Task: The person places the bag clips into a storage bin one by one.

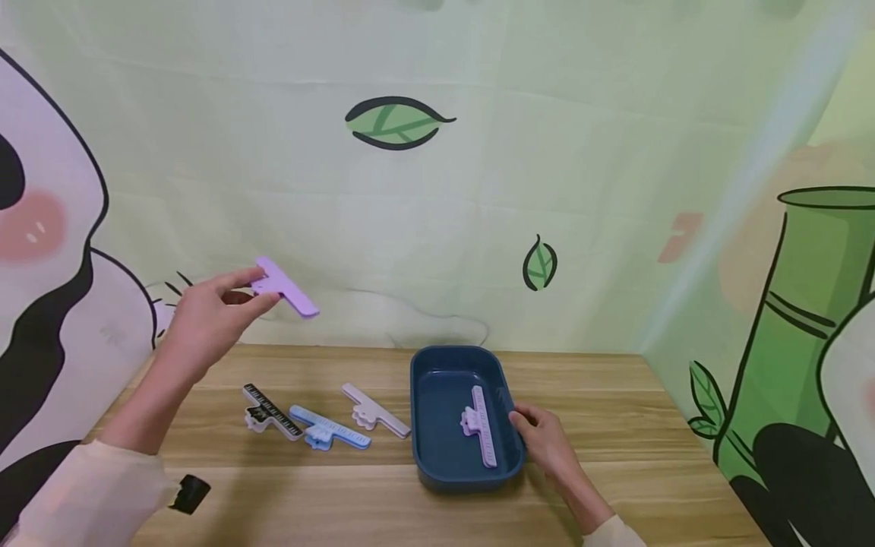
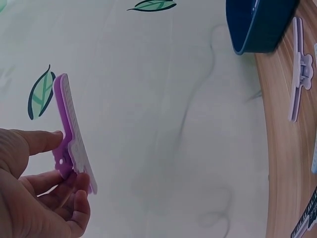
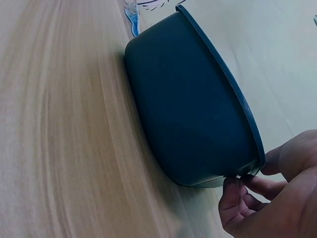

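Note:
My left hand [image 1: 212,323] pinches a purple ruler-like clip [image 1: 292,292] between thumb and fingers, raised above the left side of the table. In the left wrist view the clip [image 2: 69,116] shows a paler face and a flower-shaped press tab. My right hand [image 1: 548,444] holds the right rim of a dark blue plastic basin [image 1: 437,437], thumb at the inner edge and fingers outside. Inside the basin lies a pale lilac clip [image 1: 484,429]. Left of it on the table lie a whitish clip [image 1: 379,412], a blue clip [image 1: 335,429] and a black piano-key clip [image 1: 272,412].
The wooden table [image 1: 307,501] ends at a cloth backdrop [image 1: 581,152] printed with leaves, bamboo and panda shapes. A black strap end [image 1: 191,494] sticks out by the left sleeve.

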`<state>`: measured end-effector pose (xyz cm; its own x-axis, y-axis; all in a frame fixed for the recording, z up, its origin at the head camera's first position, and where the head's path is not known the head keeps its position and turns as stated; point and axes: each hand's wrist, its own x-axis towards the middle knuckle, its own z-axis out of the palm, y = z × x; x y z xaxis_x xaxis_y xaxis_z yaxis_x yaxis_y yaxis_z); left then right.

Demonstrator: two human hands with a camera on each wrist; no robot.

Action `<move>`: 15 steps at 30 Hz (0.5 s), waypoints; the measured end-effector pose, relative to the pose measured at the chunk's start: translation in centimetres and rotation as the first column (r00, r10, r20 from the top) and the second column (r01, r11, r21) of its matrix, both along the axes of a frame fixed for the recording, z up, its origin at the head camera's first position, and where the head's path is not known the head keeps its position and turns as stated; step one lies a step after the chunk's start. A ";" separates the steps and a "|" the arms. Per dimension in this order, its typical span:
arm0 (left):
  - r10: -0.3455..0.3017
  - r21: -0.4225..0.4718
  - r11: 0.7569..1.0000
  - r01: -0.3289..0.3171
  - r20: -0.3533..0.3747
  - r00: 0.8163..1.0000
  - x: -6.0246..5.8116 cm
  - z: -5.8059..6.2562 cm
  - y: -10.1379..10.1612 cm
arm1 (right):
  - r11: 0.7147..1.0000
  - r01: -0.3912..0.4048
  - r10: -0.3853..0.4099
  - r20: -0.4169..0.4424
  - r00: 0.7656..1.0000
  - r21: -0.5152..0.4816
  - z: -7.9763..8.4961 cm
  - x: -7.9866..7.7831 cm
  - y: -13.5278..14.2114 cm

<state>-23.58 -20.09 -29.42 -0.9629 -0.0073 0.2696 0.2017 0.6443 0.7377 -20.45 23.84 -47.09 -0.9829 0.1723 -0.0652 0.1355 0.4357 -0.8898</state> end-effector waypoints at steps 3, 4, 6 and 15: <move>-0.007 0.006 1.000 0.007 -0.001 1.000 0.0 -0.1 0.1 | 1.000 0.001 -0.001 -0.003 1.000 0.003 0.1 0.0 0.0; -0.007 0.007 1.000 0.008 -0.002 1.000 0.0 -0.2 0.2 | 1.000 0.001 -0.001 -0.003 1.000 0.004 0.1 0.0 0.0; -0.009 0.013 1.000 0.009 -0.003 1.000 -0.1 -0.2 0.3 | 1.000 -0.001 0.001 -0.003 1.000 0.006 0.1 -0.1 0.0; -0.040 0.034 0.999 0.040 0.002 0.999 0.1 -0.5 1.1 | 1.000 0.003 -0.003 0.008 1.000 -0.005 0.0 -0.1 0.0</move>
<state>-23.51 -19.01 -29.90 -0.9634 0.0220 0.2672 0.2245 0.6105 0.7595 -20.57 23.86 -47.13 -0.9819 0.1745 -0.0737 0.1434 0.4306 -0.8911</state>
